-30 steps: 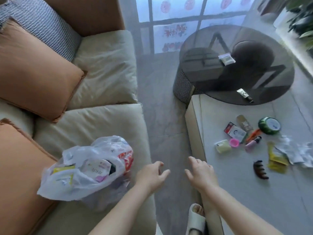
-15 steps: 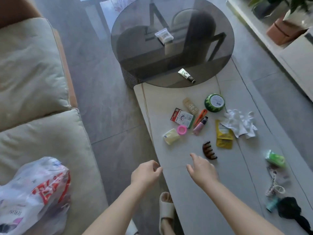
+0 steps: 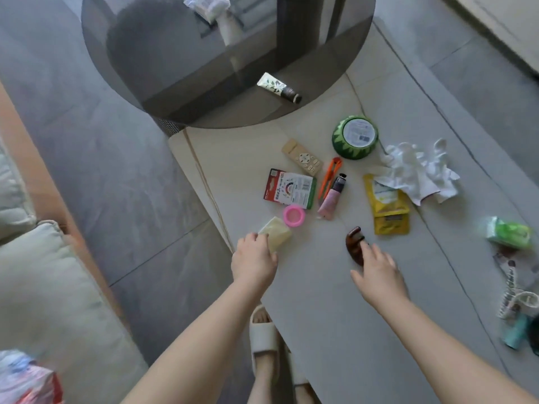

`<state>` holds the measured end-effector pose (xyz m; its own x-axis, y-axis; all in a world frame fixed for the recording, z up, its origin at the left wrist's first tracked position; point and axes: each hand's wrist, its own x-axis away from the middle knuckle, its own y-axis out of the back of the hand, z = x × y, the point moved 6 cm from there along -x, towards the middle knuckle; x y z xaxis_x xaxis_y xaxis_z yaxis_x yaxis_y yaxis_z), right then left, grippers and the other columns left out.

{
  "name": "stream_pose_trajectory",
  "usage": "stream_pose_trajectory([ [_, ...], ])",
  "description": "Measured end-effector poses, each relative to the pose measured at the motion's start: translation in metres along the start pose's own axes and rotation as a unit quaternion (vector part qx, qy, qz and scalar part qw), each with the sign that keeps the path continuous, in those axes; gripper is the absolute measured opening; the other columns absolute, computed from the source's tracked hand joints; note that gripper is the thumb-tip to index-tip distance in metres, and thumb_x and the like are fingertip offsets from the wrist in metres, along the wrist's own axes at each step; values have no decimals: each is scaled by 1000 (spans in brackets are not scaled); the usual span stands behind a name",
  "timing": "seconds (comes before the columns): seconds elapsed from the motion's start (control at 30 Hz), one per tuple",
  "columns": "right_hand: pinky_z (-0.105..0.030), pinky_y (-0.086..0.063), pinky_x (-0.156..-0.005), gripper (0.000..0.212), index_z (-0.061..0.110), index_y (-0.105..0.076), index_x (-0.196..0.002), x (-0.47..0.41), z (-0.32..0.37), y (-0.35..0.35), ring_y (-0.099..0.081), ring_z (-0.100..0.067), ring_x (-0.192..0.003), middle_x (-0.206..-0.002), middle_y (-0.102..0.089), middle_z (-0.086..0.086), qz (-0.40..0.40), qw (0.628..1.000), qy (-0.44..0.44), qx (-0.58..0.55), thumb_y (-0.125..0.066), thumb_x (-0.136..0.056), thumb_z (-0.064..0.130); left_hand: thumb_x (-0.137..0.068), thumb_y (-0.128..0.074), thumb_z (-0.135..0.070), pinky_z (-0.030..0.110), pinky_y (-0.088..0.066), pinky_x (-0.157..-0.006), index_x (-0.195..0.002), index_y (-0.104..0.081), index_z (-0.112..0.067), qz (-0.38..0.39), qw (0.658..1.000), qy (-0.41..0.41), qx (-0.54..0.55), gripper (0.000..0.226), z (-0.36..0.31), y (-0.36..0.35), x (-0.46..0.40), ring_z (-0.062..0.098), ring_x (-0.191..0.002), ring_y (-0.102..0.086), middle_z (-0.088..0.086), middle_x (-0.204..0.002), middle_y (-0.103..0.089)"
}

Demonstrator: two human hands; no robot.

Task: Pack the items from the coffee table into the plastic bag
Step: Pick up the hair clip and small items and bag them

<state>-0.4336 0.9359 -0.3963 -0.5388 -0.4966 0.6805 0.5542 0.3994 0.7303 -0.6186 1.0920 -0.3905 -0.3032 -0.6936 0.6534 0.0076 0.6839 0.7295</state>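
Observation:
Small items lie scattered on the pale coffee table [image 3: 320, 301]. My left hand [image 3: 253, 259] curls over the near corner of a pale yellow packet [image 3: 278, 233], which still rests on the table. My right hand [image 3: 377, 272] has its fingers spread, fingertips touching a brown hair claw [image 3: 353, 244]. Beyond them lie a pink round lid [image 3: 294, 216], a red and green card packet [image 3: 290, 189], a pink tube [image 3: 332, 196], an orange cutter [image 3: 329, 176], a green tin [image 3: 355, 137], white gloves [image 3: 420, 173] and a yellow sachet [image 3: 389, 211]. The plastic bag [image 3: 26, 377] shows at the bottom left on the sofa.
A round dark glass table [image 3: 180, 68] overlaps the far end, holding a small tube [image 3: 278, 87] and a clear packet [image 3: 207, 5]. A green tissue pack [image 3: 510, 236] and hair ties [image 3: 513, 298] lie at the right edge. The sofa cushion [image 3: 43, 287] is left; my slippered foot [image 3: 262, 336] is below.
My view swung from the bag on the sofa to the coffee table. Both hands reached forward: the left onto the yellow packet, the right onto the hair claw.

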Motion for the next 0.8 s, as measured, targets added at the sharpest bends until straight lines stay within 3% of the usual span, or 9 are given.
stream_pose_trajectory([
  [0.1, -40, -30, -110, 74, 20, -13, -150, -26, 0, -4, -17, -27, -143, -156, -17, -7, -13, 1000, -25, -8, -55, -91, 34, -93, -52, -30, 37, -39, -98, -135, -41, -17, -32, 999, 0, -17, 45, -10, -6, -30, 26, -125, -40, 5, -137, -43],
  [0.3, -40, -40, -97, 76, 26, -18, -146, -52, 6, -16, -32, -28, -130, -141, -32, -7, -33, 997, -66, -6, -64, -85, 32, -88, -56, -21, 36, -37, -97, -134, -37, -15, -39, 997, 60, -20, 50, -13, -24, -64, 27, -124, -42, 8, -131, -45],
  [0.47, -37, -41, -97, 76, 17, -20, -146, -55, 14, -14, -37, -30, -124, -134, -37, -10, -46, 998, -35, 0, -63, -84, 23, -77, -57, -14, 37, -47, -91, -109, -58, -18, 12, 998, 49, 26, 32, -11, -32, -69, 31, -108, -56, 8, -111, -62],
  [0.53, -38, -42, -94, 63, 10, -31, -138, -52, 18, -9, -41, -31, -123, -131, -44, -13, -38, 998, -39, -39, -59, -83, 23, -72, -50, -12, 38, -50, -87, -98, -66, -22, 38, 999, 12, 32, 32, -12, -33, -63, 32, -104, -57, 11, -103, -64],
  [0.63, -37, -46, -83, 33, 12, -44, -120, -48, 20, 0, -52, -31, -114, -123, -55, -10, -24, 994, -54, -96, -48, -88, 16, -90, -48, -14, 33, -38, -99, -113, -61, -10, 47, 994, -13, 93, 27, -19, -26, -51, 27, -120, -40, 11, -123, -49],
  [0.8, -38, -49, -80, 30, 21, -54, -117, -42, 22, 11, -57, -30, -103, -115, -61, -5, -60, 973, -36, -219, -47, -89, 11, -91, -53, -21, 33, -37, -99, -105, -61, -7, -9, 987, -48, 153, 21, -53, 2, -66, 26, -120, -39, 9, -128, -46],
])
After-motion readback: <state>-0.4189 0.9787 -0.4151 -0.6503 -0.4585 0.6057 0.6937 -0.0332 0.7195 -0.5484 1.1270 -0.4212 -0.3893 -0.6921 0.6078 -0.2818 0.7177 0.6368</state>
